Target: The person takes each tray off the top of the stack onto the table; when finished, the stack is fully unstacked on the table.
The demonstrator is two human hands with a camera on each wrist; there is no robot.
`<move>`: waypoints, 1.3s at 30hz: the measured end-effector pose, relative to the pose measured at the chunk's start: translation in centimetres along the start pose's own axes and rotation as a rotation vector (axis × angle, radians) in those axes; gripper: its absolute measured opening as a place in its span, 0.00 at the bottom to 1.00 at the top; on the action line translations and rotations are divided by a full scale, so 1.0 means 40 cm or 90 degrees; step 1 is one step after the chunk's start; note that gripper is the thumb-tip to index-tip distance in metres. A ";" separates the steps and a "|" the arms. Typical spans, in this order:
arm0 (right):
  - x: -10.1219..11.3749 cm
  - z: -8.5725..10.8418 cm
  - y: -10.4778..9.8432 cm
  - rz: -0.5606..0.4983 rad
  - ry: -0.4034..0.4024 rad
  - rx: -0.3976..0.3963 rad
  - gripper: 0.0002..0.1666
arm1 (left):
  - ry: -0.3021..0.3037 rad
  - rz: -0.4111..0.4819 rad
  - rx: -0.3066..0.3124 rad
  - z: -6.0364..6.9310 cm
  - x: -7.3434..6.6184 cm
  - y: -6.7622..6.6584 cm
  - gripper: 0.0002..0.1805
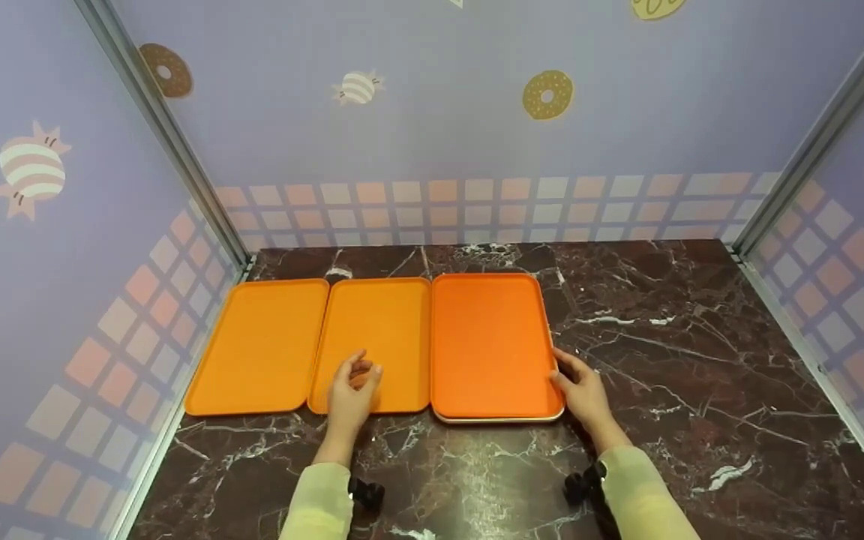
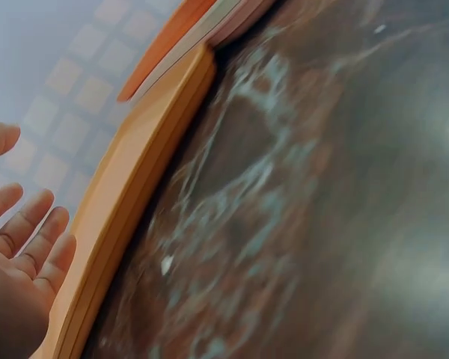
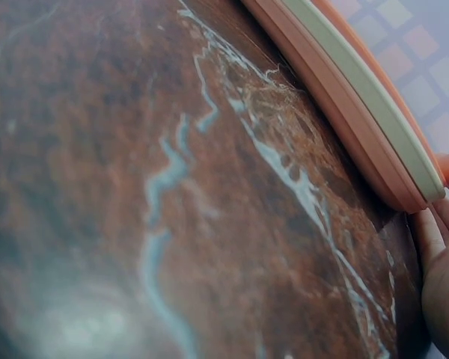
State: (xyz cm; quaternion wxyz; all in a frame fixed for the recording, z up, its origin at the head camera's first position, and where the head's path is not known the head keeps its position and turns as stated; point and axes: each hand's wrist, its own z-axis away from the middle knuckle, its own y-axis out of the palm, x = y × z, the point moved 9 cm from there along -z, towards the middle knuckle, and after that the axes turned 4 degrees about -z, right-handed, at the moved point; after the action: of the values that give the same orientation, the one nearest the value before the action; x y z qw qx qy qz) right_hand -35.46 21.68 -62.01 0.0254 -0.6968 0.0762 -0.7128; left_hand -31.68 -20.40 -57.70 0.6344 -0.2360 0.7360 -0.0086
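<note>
A red-orange tray [image 1: 488,345] tops a stack, with a pale layer and a pinkish layer [image 3: 344,112] under it in the right wrist view. My right hand [image 1: 582,390] holds the stack's right edge near the front corner, thumb at the rim and fingers along the side. In the right wrist view that hand [image 3: 445,262] is partly out of frame. Over the front of the middle yellow-orange tray [image 1: 383,330] is my left hand [image 1: 353,394], fingers loosely bent, holding nothing. The left wrist view shows the same hand [image 2: 22,262] beside two layered yellow-orange rims [image 2: 135,194].
Another yellow-orange tray [image 1: 263,345] lies at the far left, side by side with the middle one. Dark marbled tabletop [image 1: 672,375] extends to the right and in front. Patterned panels [image 1: 439,112] with metal corner posts enclose the back and sides.
</note>
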 end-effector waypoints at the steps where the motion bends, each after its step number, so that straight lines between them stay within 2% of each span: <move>1: 0.000 0.000 0.000 -0.001 0.000 0.000 0.30 | 0.003 0.001 0.015 0.004 -0.004 0.013 0.28; 5: 0.000 0.000 0.000 -0.001 -0.002 -0.001 0.30 | 0.021 -0.011 0.091 0.021 -0.019 0.066 0.32; 9: 0.000 -0.001 0.000 0.000 -0.005 0.000 0.30 | 0.039 -0.052 0.166 0.038 -0.032 0.113 0.38; 17: 0.003 -0.001 0.000 -0.001 -0.006 -0.004 0.30 | 0.068 -0.211 0.294 0.063 -0.041 0.185 0.53; 24: -0.001 -0.004 0.003 -0.010 -0.001 -0.004 0.30 | 0.094 -0.332 0.382 0.073 -0.036 0.225 0.64; 30: -0.001 -0.001 0.002 -0.009 -0.004 -0.003 0.30 | 0.142 -0.400 0.416 0.074 -0.035 0.246 0.67; 39: 0.000 -0.002 0.000 -0.010 -0.008 -0.003 0.30 | 0.173 -0.449 0.409 0.078 -0.029 0.256 0.67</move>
State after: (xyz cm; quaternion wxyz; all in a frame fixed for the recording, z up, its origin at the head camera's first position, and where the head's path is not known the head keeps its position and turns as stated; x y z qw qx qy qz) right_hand -35.53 21.67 -62.01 0.0185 -0.7016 0.0721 -0.7087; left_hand -32.08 -9.99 -60.43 0.5321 -0.2601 0.6471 -0.4801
